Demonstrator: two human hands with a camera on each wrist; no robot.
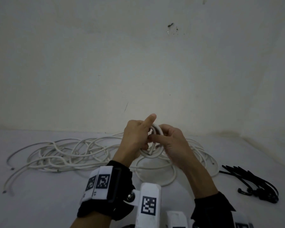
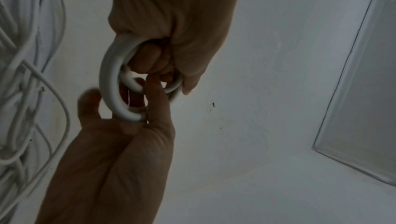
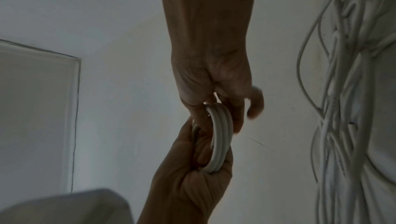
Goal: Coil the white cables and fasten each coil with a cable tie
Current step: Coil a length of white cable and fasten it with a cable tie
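Note:
A small coil of white cable (image 1: 157, 130) is held up between both hands just in front of the wall. My left hand (image 1: 137, 139) grips its left side, with the index finger pointing straight up. In the left wrist view, the left hand (image 2: 128, 117) pinches the coil (image 2: 109, 83) between thumb and fingers. My right hand (image 1: 170, 139) grips the coil's right side. From the right wrist, the right hand (image 3: 203, 163) has its fingers curled round three side-by-side turns of the coil (image 3: 221, 134). Cable trails from the coil down to loose loops (image 1: 155, 170) below.
A tangle of loose white cables (image 1: 69, 153) spreads over the white surface (image 1: 39, 203) to the left and behind the hands. A bundle of black cable ties (image 1: 257, 185) lies at the right. A plain wall (image 1: 138, 63) rises close behind. A clear panel (image 2: 353, 109) shows in the wrist views.

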